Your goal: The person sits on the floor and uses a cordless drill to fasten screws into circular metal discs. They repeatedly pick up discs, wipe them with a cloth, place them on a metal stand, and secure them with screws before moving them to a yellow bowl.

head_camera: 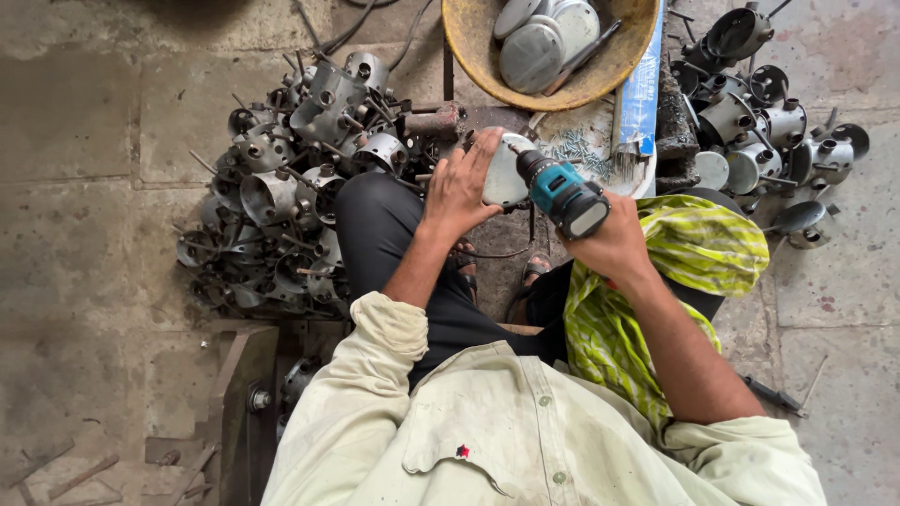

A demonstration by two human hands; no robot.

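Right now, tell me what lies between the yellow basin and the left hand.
In the head view, a rusty metal bar lies on the floor between the yellow basin and the left hand.

Metal parts pile (281, 178) left — second pile (769, 131) right — basin (487, 66) ahead, lids (539, 37) inside.

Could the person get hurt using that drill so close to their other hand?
Maybe. The left hand steadies the round metal lid right beside the tip of the teal drill held by the right hand, so a slip might catch fingers. The loose green cloth on the lap lies near the drill and could snag.
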